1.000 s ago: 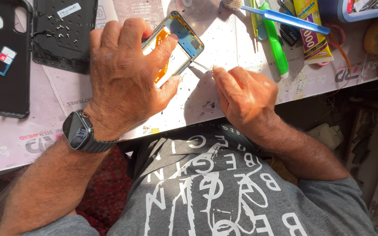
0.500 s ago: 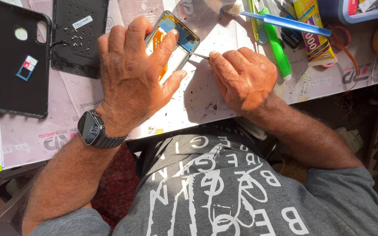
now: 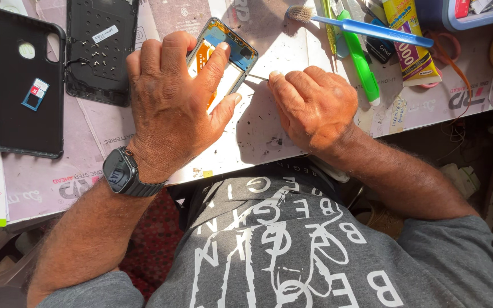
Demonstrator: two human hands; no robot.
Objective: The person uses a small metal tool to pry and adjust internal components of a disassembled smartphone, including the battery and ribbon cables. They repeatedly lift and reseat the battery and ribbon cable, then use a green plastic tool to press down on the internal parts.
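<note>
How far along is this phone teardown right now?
Done: the black back cover is off, with loose screws lying on it, and the black case lies aside. In hand: the left hand pins the phone frame while the right hand works a thin metal tool at its edge. Left: the frame's remaining parts.

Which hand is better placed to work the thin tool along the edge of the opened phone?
Probably the right hand: it pinches the thin tool at the opened phone, which the left hand covers.

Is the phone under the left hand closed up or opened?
Opened: the phone frame shows bare internals, and its black back cover lies apart beside the left hand.
</note>
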